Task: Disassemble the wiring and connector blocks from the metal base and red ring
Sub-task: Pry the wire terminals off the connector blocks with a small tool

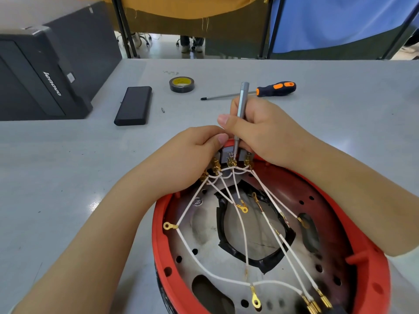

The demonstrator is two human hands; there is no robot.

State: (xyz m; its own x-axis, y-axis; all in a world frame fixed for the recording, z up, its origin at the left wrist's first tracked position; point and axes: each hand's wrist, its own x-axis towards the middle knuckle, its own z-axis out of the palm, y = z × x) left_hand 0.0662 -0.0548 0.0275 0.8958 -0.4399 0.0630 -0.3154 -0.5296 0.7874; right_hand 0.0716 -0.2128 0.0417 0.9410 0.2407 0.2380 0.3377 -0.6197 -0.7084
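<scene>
A red ring [159, 250] surrounds a scorched metal base [204, 248] at the lower right of the table. Several white wires [242, 230] with gold terminals fan across the base to a grey connector block [227, 155] at the ring's far edge. My left hand [192, 152] pinches the block and the wire ends from the left. My right hand [258, 130] grips a slim silver screwdriver [242, 103] upright, its tip down at the block's gold terminals. The fingers hide most of the block.
An orange-and-black screwdriver [275, 89] lies beyond my hands. A roll of black tape [181, 84], a black flat case [134, 105] and a small loose bit [162, 109] lie to the left of it. A black Lenovo computer case [43, 80] occupies the far left.
</scene>
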